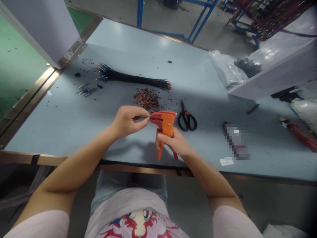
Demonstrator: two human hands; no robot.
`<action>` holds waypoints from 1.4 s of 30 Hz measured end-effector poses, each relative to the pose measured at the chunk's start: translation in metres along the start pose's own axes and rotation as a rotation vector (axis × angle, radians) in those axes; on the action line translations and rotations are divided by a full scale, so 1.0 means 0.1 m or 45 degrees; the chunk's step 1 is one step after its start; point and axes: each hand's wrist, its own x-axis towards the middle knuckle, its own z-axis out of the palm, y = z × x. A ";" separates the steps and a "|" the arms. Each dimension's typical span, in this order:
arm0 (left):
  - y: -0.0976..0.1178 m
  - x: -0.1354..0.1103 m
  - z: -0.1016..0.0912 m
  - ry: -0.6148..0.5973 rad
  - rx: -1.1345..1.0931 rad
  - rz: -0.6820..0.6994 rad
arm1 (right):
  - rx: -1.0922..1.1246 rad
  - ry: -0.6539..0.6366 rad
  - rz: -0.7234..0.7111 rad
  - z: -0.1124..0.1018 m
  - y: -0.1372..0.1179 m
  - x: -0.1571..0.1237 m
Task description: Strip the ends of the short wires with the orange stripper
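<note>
**A thin wire at the orange wire stripper**

Your left hand (130, 121) is pinched shut on a thin black wire (141, 117), and the end of the wire sits at the front of the orange wire stripper (165, 124). Your right hand (173, 143) is closed around the stripper and holds it up just over the pale blue table (61, 138). Your two hands are close, but they do not touch.

Just past the stripper, you can see black scissors (187, 120) lying on the table. A pile of small copper bits (147, 99) sits near them. Past that lies a long bundle of black wires (128, 77) with blue ends. A small heap of blue wires (86, 91) is off to the left. Over to the right are a blurred thing (236, 140), a tool with a red handle (300, 137), and a clear plastic bag (226, 69).
</note>
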 end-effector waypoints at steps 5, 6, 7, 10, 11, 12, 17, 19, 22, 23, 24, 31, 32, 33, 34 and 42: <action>0.01 -0.01 0.01 0.018 -0.002 -0.002 | -0.055 0.012 0.006 0.01 0.01 -0.01; 0.01 -0.01 0.01 0.025 0.000 -0.001 | -0.057 0.018 0.010 0.01 0.01 -0.02; 0.02 -0.01 0.01 0.030 0.002 -0.001 | -0.059 0.029 0.015 0.02 0.01 -0.02; 0.04 -0.02 0.02 0.027 0.002 -0.009 | -0.091 0.059 0.021 0.03 0.01 -0.03; 0.04 -0.02 0.02 0.027 0.001 -0.009 | -0.102 0.066 0.025 0.03 0.01 -0.03; 0.05 -0.02 0.03 0.029 -0.001 -0.008 | -0.105 0.073 0.029 0.03 0.01 -0.04; 0.06 -0.01 0.04 0.062 -0.012 0.013 | -0.102 0.100 0.048 0.03 0.00 -0.05; 0.07 -0.01 0.04 0.062 -0.011 0.015 | -0.110 0.096 0.043 0.04 -0.01 -0.06; 0.09 -0.01 0.03 0.061 -0.012 0.023 | -0.115 0.081 0.042 0.04 -0.03 -0.08; 0.10 -0.01 0.03 0.066 -0.011 0.026 | -0.116 0.075 0.046 0.04 -0.04 -0.08; 0.10 -0.01 0.03 0.070 -0.011 0.028 | -0.117 0.072 0.052 0.05 -0.04 -0.08; 0.04 -0.02 0.08 0.086 -0.018 -0.054 | 0.006 0.000 0.037 0.01 -0.02 -0.02; 0.01 -0.02 0.09 0.082 -0.025 -0.090 | 0.057 -0.013 0.049 0.00 -0.01 -0.01; -0.01 -0.03 0.10 0.077 -0.034 -0.129 | 0.121 -0.019 0.074 -0.01 0.00 0.01; -0.03 -0.03 0.11 0.075 -0.042 -0.167 | 0.195 -0.017 0.110 -0.02 0.01 0.02; -0.21 0.03 0.06 0.226 -0.096 -0.434 | 0.532 0.159 0.086 -0.18 -0.07 0.06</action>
